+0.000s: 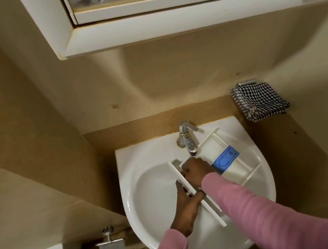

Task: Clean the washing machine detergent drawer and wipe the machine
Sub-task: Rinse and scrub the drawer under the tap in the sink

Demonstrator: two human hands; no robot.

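The detergent drawer (236, 172) lay slantwise across the white sink (147, 184), its long front panel (208, 204) nearest the person and its far end up on the rim. The left hand (188, 201) gripped that panel from the left, fingers curled over its edge. Just beyond it, the right hand (197, 173) was pushed down into the drawer's near compartment. Whether it held anything could not be told, its fingertips being hidden there. Directly past the right hand stood the chrome faucet (187, 136), its spout hanging right over the knuckles and crowding that end of the drawer. Just right of the right hand sat the drawer's blue insert (226, 159). Farther right, on the wall, hung a checkered cloth (259, 99). Well left of and below the left hand was a metal paper holder (112, 246), and high above both hands was a white mirror cabinet (162, 21).
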